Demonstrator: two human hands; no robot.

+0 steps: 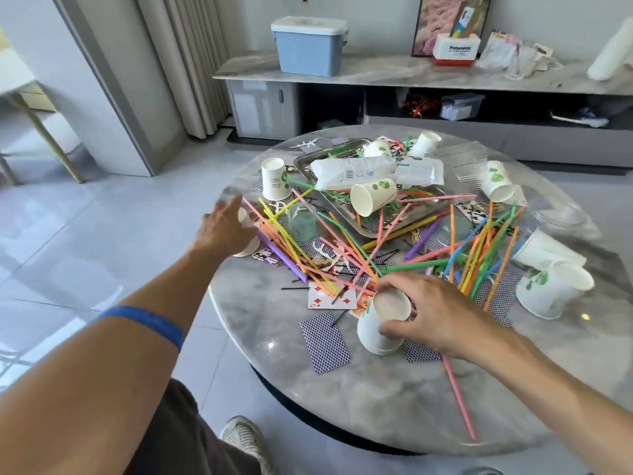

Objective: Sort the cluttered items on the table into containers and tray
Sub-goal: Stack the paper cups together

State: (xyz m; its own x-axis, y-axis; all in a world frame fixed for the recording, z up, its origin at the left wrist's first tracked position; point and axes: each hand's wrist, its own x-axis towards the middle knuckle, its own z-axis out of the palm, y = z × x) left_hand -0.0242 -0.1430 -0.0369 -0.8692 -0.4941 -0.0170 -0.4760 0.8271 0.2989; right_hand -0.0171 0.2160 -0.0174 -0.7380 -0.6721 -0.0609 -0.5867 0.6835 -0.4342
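Note:
A round marble table is littered with coloured straws, white paper cups, playing cards, floss picks and hairpins. My right hand grips an upside-down paper cup near the front edge. My left hand reaches over the left edge with fingers spread, touching another paper cup mostly hidden behind it. A steel tray at the table's middle carries a wet-wipe pack, a tipped cup and straws. A clear green cup stands upright left of the tray.
More paper cups lie at the right edge and the far side; one stands inverted at the left. A pink straw overhangs the front. Behind, a low cabinet holds a blue lidded box.

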